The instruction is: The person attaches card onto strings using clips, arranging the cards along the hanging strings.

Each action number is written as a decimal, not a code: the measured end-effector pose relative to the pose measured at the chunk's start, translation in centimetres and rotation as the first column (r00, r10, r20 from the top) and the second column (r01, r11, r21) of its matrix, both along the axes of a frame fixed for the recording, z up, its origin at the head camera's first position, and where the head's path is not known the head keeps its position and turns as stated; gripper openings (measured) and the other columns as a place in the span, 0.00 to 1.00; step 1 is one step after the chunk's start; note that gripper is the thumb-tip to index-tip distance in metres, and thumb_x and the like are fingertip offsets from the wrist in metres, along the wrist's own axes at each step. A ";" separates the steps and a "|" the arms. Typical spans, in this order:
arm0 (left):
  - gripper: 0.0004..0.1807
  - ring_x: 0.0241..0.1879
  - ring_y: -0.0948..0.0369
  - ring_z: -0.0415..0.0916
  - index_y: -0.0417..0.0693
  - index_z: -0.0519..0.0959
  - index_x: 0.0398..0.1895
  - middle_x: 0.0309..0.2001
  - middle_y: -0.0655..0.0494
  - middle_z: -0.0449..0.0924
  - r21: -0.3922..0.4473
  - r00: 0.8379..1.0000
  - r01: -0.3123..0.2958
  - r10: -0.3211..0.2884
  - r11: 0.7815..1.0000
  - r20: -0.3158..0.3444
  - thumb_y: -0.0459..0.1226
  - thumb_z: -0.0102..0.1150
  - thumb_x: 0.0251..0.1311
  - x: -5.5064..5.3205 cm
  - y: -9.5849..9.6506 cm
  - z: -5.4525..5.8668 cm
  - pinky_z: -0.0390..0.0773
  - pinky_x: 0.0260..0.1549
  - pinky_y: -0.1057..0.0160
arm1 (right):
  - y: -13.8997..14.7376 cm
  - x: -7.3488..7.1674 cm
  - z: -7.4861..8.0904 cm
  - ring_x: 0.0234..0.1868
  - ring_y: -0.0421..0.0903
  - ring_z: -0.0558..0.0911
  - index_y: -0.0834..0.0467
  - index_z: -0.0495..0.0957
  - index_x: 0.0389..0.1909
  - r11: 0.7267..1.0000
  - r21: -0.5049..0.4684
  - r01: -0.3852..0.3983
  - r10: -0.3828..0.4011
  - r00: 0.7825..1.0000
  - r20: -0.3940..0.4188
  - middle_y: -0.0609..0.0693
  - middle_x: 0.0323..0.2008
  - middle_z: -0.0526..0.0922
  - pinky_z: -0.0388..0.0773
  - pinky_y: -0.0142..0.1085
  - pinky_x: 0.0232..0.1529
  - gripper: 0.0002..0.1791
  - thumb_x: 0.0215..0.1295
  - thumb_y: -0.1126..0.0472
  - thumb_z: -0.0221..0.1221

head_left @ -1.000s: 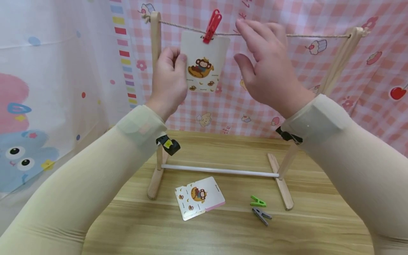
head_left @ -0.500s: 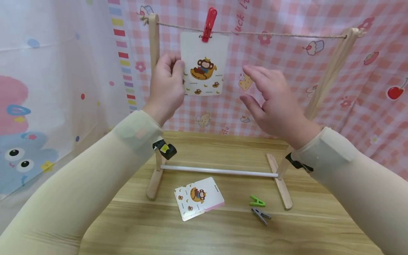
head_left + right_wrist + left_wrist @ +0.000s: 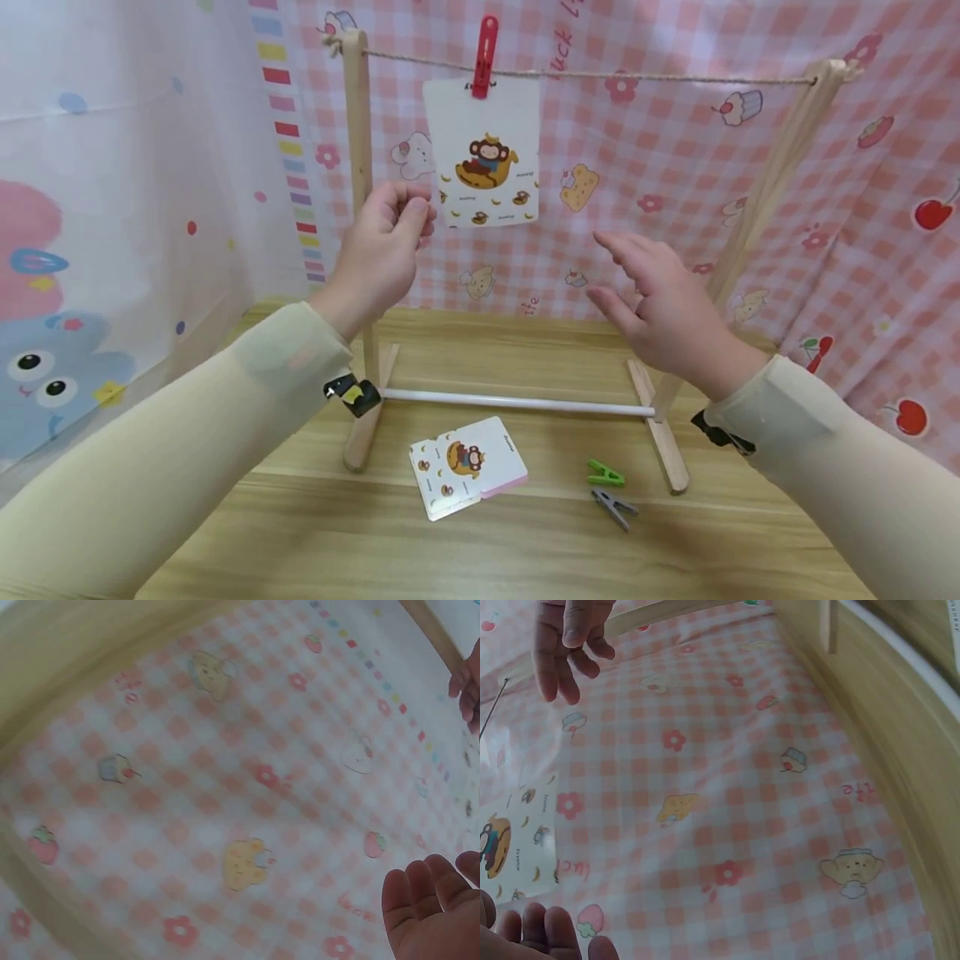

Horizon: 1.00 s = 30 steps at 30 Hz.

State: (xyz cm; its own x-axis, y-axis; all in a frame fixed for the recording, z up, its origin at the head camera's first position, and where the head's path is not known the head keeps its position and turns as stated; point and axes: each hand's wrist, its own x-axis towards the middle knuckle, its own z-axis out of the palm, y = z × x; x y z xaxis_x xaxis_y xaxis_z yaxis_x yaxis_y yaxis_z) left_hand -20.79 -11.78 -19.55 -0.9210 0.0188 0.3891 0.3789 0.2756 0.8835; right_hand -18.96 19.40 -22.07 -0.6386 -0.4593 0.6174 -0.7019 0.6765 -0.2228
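A white card printed with a monkey on a banana hangs from the rope, held at its top by a red clothespin. Just off the card's lower left edge is my left hand, its fingers loosely bent and holding nothing. My right hand hovers lower on the right, in front of the right post, with thumb and fingers spread apart and nothing between them. On the table lie a small stack of similar cards, a green clothespin and a grey clothespin.
The rope is strung between a left wooden post and a right wooden post. A white bar joins their feet low over the wooden table. Behind hangs a pink checked curtain.
My left hand has let go of the hanging card's edge and moved down and left. The right hand has come down from beside the rope. The card now hangs facing me more squarely.
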 end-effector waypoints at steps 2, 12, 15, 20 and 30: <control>0.18 0.60 0.54 0.75 0.42 0.69 0.66 0.59 0.48 0.75 -0.039 0.999 0.016 -0.015 0.999 0.029 0.42 0.39 0.85 0.3 -0.3 -0.7 0.76 0.67 0.58 | 0.3 0.1 -0.8 0.61 0.64 0.76 0.65 0.69 0.74 1.000 0.011 0.009 -0.009 0.999 0.033 0.65 0.69 0.76 0.71 0.62 0.63 0.32 0.72 0.65 0.66; 0.25 0.65 0.52 0.73 0.46 0.67 0.73 0.65 0.49 0.75 -0.328 0.989 0.133 -0.104 0.935 0.102 0.47 0.51 0.81 0.8 -1.1 -5.0 0.75 0.68 0.49 | 1.6 0.5 -4.1 0.59 0.61 0.83 0.63 0.69 0.74 0.988 0.154 -0.003 -0.035 0.969 0.245 0.63 0.66 0.80 0.80 0.60 0.60 0.31 0.75 0.60 0.65; 0.30 0.71 0.50 0.70 0.46 0.64 0.76 0.71 0.48 0.71 -0.470 0.985 0.169 -0.127 0.867 0.120 0.49 0.54 0.79 1.2 -0.9 -6.4 0.71 0.73 0.46 | 1.9 0.6 -5.1 0.61 0.61 0.82 0.64 0.68 0.75 0.979 0.205 -0.007 -0.060 0.946 0.320 0.63 0.68 0.79 0.81 0.59 0.60 0.32 0.75 0.57 0.64; 0.36 0.76 0.47 0.65 0.45 0.62 0.79 0.78 0.48 0.65 -0.663 0.978 0.208 -0.145 0.719 0.150 0.53 0.56 0.77 1.7 -0.6 -8.6 0.67 0.76 0.43 | 2.3 0.7 -6.9 0.62 0.60 0.83 0.63 0.69 0.74 0.963 0.270 0.005 -0.109 0.921 0.375 0.62 0.69 0.78 0.82 0.57 0.59 0.33 0.75 0.54 0.65; 0.39 0.76 0.45 0.66 0.50 0.64 0.80 0.78 0.48 0.66 -0.801 0.952 0.303 -0.207 0.516 0.227 0.53 0.64 0.72 2.3 -0.1 -12.6 0.69 0.74 0.43 | 3.2 1.2 -10.1 0.52 0.56 0.87 0.62 0.79 0.65 0.937 0.344 -0.063 -0.106 0.887 0.449 0.58 0.56 0.88 0.85 0.53 0.54 0.25 0.72 0.54 0.67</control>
State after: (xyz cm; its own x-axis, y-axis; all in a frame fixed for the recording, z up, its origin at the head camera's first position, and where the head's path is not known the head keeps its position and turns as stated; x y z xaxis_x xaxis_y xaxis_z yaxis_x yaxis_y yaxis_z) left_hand -18.46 -11.89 -32.17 -0.8519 0.5236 -0.0086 0.4870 0.7981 0.3548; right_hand -17.80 22.62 -32.18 -0.8202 -0.5686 0.0637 -0.5631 0.7824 -0.2660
